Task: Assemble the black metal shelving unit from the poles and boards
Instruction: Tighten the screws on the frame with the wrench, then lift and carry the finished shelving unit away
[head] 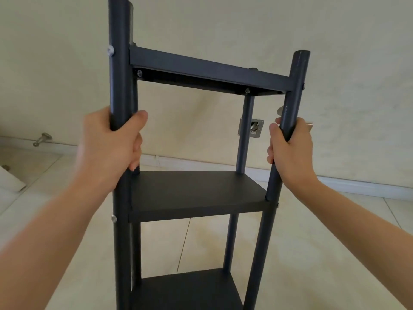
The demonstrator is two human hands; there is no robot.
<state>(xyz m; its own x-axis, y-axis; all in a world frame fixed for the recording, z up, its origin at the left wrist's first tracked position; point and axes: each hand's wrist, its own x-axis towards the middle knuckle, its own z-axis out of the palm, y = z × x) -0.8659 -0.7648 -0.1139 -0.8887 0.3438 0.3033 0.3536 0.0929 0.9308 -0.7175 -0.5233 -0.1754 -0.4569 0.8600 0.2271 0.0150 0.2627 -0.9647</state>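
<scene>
Shelving unit (196, 211) upright at centre of frame over pale tiled floor (312, 253), base cut off by the lower edge. Grips front left pole (119, 63) with left hand (111, 144), just left of centre: fingers curled fully round the tube, thumb wrapped over its right side, back of hand toward the camera. Grips front right pole (297, 81) with right hand (290, 148), right of centre and at about the same height: fingers closed round the tube, thumb laid against its left side. Holds both poles in the stretch between top board (210, 68) and middle board (196, 191), nearer the middle one; touches neither board. Lower board (185, 291) at bottom centre, partly out of frame. Back right pole (244, 135) behind, running down from the top board to the far corner of the middle board. Silver screw heads (110, 50) on the outer side of the front left pole, one level with the top board, one level with the middle board. Bare forearms entering from lower left and lower right corners. Cream wall (201, 23) across the upper frame; small metal plate (257, 128) on it behind the back right pole; metal door stop (42, 139) low on the wall at far left.
</scene>
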